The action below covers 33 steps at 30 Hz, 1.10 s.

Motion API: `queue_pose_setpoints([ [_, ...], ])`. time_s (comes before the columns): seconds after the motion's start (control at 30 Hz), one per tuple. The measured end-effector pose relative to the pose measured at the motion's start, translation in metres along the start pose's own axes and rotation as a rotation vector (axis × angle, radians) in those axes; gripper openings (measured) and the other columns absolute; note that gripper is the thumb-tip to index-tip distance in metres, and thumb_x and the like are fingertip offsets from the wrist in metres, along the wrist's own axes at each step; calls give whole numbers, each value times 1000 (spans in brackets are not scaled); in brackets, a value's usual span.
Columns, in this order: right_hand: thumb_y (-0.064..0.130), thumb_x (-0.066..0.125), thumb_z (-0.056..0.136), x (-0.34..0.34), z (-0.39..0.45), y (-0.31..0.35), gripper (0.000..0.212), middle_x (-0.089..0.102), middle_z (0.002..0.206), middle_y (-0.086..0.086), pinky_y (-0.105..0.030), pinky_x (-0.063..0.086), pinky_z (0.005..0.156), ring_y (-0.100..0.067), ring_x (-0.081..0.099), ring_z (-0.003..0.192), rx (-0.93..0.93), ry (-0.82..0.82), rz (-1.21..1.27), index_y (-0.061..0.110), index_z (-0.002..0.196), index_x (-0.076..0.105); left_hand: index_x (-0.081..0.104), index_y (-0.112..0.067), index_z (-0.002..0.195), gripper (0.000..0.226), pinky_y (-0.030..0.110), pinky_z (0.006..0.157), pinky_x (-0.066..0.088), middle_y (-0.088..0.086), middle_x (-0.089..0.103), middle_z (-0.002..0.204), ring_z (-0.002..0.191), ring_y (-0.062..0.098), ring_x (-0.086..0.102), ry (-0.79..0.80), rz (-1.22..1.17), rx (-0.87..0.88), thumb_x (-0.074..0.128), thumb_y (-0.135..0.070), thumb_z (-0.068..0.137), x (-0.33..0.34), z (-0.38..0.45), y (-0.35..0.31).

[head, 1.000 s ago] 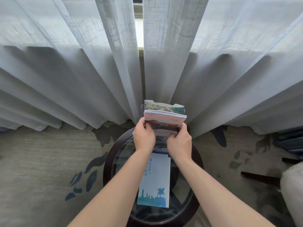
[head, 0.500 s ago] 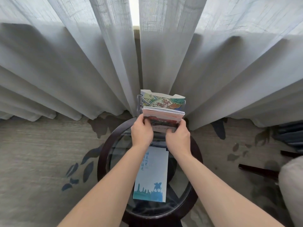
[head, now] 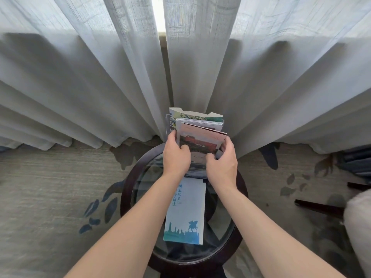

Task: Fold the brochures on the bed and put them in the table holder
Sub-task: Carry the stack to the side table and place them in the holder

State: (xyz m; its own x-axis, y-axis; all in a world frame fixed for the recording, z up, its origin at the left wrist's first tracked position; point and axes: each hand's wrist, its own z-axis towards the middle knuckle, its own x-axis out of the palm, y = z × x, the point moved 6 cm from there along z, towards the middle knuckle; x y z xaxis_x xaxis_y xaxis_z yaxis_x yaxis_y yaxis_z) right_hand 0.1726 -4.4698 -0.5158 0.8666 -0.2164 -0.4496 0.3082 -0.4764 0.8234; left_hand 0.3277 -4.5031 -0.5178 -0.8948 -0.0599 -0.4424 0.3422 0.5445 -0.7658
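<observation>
We're at the insert step: both hands hold a folded brochure with a red building photo on its pale cover [head: 200, 140] at the front of the clear plastic table holder [head: 167, 125], which stands at the far edge of the round glass-topped surface with a dark wood rim [head: 128, 189]. Left hand [head: 176, 155] grips its left edge, fingers curled round it; right hand [head: 222, 163] pinches the lower right corner. Other folded brochures [head: 198, 121] already stand in the holder behind it. Held brochure is near upright, long axis roughly vertical, cover facing us, top edge skewed down to the right. Next move likely: square it up, slide it down, release. A white and blue brochure with a skyline print [head: 185, 213] lies flat on the glass, long axis running away from us, not yet placed.
</observation>
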Motion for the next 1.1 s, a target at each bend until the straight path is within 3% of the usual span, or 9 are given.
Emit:
queue_pose_setpoints([
  [0.1, 13, 59, 91, 2, 3, 5, 65, 50, 139, 12, -36, 46, 106, -10, 47, 129, -47, 19, -21, 35, 147, 36, 34, -33, 148, 60, 46, 109, 44, -4, 49, 146, 135, 21, 45, 1, -20, 9, 48, -9, 96, 1, 0, 1],
  [0.17, 14, 59, 90, 6, 5, 9, 66, 49, 138, 11, -31, 45, 102, -9, 47, 126, -69, 28, -50, 34, 149, 35, 37, -36, 145, 60, 36, 103, 45, -6, 53, 141, 130, 17, 48, -3, -15, 24, 48, -9, 94, 2, -2, 1],
  [0.23, 15, 58, 90, 8, 7, 10, 67, 46, 140, 7, -33, 47, 101, -12, 49, 124, -72, 28, -78, 29, 150, 34, 39, -38, 143, 59, 28, 94, 41, -8, 55, 137, 124, 15, 50, -1, -12, 30, 47, -10, 92, 3, -3, 2],
  [0.37, 16, 58, 89, 9, 13, 9, 66, 41, 144, 2, -42, 48, 101, -18, 48, 127, -45, -1, -99, 22, 150, 33, 38, -37, 145, 60, 25, 93, 37, -8, 54, 137, 121, 12, 49, 12, -26, 39, 49, -10, 92, 5, -1, -1],
  [0.5, 18, 59, 89, 13, 17, 12, 70, 41, 144, 1, -38, 48, 99, -19, 47, 127, -64, 5, -120, 22, 151, 28, 31, -40, 149, 69, 30, 98, 40, -6, 53, 140, 123, 14, 49, -6, -4, 47, 50, -11, 90, 9, -2, -6],
  [0.6, 17, 59, 88, 11, 22, 12, 68, 44, 139, 1, -43, 45, 105, -19, 43, 130, -65, -8, -143, 23, 150, 32, 34, -39, 147, 65, 40, 104, 44, -5, 54, 137, 125, 19, 50, -41, 5, 29, 51, -12, 90, 8, -3, -7],
  [0.73, 18, 58, 88, 6, 26, 16, 65, 47, 131, 2, -44, 46, 103, -18, 44, 127, -95, -34, -176, 23, 149, 36, 39, -38, 142, 58, 48, 100, 49, -5, 57, 132, 119, 21, 54, -79, 7, 4, 51, -15, 90, 8, -4, -8],
  [0.93, 18, 58, 88, 4, 28, 11, 62, 48, 131, 2, -46, 45, 104, -19, 44, 127, -80, -4, -186, 22, 147, 39, 35, -37, 146, 63, 49, 102, 48, -2, 54, 137, 125, 23, 51, -28, 51, -3, 52, -15, 89, 11, 0, -7],
  [1.1, 17, 61, 87, 5, 29, 11, 62, 46, 133, 6, -44, 47, 104, -16, 46, 126, -77, 7, -141, 30, 144, 41, 39, -33, 142, 57, 39, 97, 47, -3, 59, 133, 118, 23, 55, -12, 76, -22, 52, -17, 89, 12, 4, -5],
])
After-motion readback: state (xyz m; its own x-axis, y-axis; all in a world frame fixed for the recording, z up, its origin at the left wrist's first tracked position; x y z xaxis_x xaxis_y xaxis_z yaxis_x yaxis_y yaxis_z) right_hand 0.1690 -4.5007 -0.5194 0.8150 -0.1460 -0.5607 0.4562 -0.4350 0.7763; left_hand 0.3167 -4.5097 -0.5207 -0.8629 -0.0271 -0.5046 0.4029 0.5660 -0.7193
